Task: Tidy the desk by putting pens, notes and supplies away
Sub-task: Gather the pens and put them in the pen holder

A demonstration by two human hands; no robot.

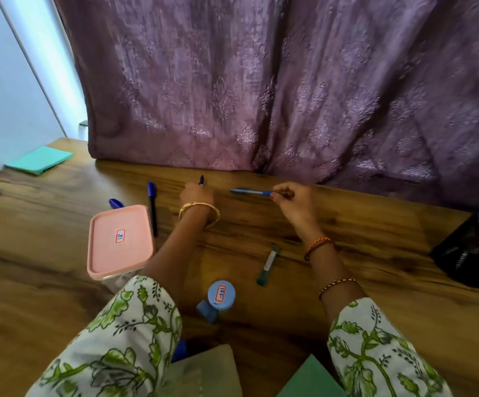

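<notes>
Wooden desk (361, 224) against a purple curtain (261, 81), pens scattered: the left hand (196, 194) is clenched around a dark blue pen (202, 179) whose tip pokes out above the fist, and the right hand (291, 199) pinches the end of a light blue pen (251, 192) lying flat on the wood. Loose ones wait: a black pen (152, 209) beside the pink-lidded box (119, 242), a green pen (267, 265) near the right wrist. Best to lift both cleanly, gather the rest, then drop them likely into the black pouch (467, 259) at the right edge.
</notes>
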